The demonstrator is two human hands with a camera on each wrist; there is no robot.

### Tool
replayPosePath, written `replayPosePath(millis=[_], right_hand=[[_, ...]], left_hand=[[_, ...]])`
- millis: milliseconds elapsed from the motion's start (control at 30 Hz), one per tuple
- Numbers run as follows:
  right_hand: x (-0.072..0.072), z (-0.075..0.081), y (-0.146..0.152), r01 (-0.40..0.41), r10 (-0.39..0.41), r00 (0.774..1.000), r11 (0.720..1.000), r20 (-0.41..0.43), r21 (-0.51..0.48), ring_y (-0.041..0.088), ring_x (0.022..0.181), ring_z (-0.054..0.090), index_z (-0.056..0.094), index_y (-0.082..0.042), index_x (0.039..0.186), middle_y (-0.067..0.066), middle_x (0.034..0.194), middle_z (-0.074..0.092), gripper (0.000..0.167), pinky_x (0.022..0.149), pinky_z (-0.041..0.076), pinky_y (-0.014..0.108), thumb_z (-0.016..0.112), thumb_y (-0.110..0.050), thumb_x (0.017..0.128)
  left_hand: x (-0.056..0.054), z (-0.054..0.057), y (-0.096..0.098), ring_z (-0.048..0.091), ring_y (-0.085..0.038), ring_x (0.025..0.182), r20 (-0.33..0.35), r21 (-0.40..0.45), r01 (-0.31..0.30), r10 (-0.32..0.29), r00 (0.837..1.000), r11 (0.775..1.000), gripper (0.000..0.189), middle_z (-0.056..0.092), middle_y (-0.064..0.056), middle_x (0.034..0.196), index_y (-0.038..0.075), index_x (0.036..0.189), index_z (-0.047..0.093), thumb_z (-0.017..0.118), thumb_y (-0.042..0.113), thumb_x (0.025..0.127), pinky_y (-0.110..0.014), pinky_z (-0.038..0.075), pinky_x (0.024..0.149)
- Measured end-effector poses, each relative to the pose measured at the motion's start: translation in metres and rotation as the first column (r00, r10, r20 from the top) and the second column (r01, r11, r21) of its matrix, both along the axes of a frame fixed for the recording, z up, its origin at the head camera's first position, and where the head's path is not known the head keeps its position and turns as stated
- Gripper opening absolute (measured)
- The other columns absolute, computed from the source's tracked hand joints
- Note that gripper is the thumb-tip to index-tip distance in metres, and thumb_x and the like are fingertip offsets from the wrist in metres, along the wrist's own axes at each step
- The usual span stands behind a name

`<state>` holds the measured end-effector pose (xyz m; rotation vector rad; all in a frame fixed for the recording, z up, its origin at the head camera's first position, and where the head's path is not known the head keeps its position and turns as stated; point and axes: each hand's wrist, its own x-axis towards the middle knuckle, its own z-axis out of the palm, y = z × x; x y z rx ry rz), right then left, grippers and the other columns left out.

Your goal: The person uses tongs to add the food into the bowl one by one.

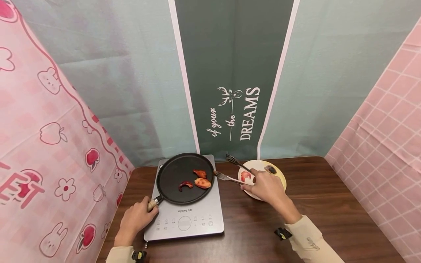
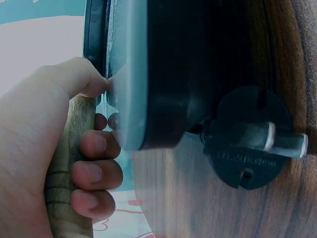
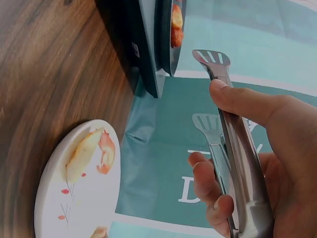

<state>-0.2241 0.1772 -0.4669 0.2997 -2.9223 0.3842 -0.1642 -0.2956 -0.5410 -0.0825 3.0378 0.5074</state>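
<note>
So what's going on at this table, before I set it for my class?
A person's left hand grips the wooden handle of a black pan on a flat cooker. Three pieces of food lie in the pan. The right hand holds metal tongs, spread with nothing between the tips. Beside the cooker, a plate bears more food, including a reddish piece.

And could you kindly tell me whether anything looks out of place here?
Only the backdrop lettering looks odd: it runs sideways up the dark panel. No spill shows around the pan or plate.
</note>
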Motion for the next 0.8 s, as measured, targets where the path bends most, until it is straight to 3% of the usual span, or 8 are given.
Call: replayPosePath(millis=[333,567,800], right_hand=[[0.0,-0.001,0.017,0.002,-0.002,0.999,1.0,-0.054,-0.005,0.028,0.062,0.066,0.076,-0.015,0.109,-0.006,0.071,0.069,0.054,0.055,0.048,0.047,0.088,-0.057,0.076],[0.001,-0.002,0.028,0.032,-0.031,0.999,0.999,0.032,-0.016,0.03,0.072,0.071,0.075,-0.012,0.124,-0.004,0.082,0.074,0.064,0.057,0.051,0.049,0.085,-0.058,0.08],[0.003,-0.001,0.041,0.055,-0.054,0.996,0.998,0.074,-0.01,0.03,0.069,0.07,0.072,-0.01,0.127,-0.001,0.084,0.075,0.07,0.054,0.048,0.046,0.083,-0.06,0.081]], left_hand=[[0.0,-0.001,0.0,0.05,-0.023,0.059,-0.005,0.0,-0.002,0.002,1.0,1.0,0.029,0.053,-0.005,0.068,0.01,0.095,0.053,0.066,0.036,0.094,-0.042,0.04,0.056],[0.0,-0.002,-0.001,0.05,-0.023,0.059,-0.003,-0.005,-0.003,0.003,1.0,1.0,0.029,0.054,-0.005,0.069,0.01,0.096,0.054,0.066,0.036,0.094,-0.043,0.04,0.056],[0.0,-0.001,-0.001,0.05,-0.023,0.059,0.003,-0.004,0.0,0.0,1.0,1.0,0.029,0.055,-0.005,0.069,0.01,0.096,0.054,0.066,0.036,0.095,-0.043,0.041,0.056]])
